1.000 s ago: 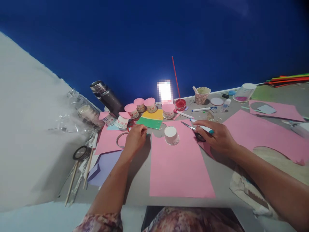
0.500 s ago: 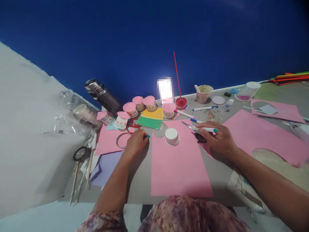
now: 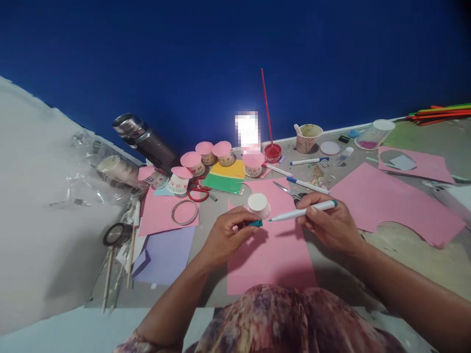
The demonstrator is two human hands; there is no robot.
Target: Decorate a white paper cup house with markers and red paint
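Note:
My left hand (image 3: 230, 235) pinches a small teal marker cap (image 3: 256, 223) between thumb and fingers. In my right hand (image 3: 329, 220) is a white marker (image 3: 300, 213) with a teal end, its bare tip pointing left at the cap, a small gap apart. Behind the cap, an upturned white paper cup (image 3: 258, 203) stands on a pink sheet (image 3: 270, 260). Scissors (image 3: 285, 189) with dark handles lie just beyond my right hand, their handles partly hidden by its fingers.
Several small decorated cups with pink paper tops (image 3: 191, 159) stand at the back left, near a dark flask (image 3: 147, 144). Red-handled scissors (image 3: 198, 194) and a tape ring (image 3: 184, 213) lie left. More cut pink paper (image 3: 390, 201) lies right. A red stick stand (image 3: 273, 153) is behind.
My left hand has moved right with the cap, toward the middle. My right hand has turned the marker so its tip faces the cap. The view has shifted slightly.

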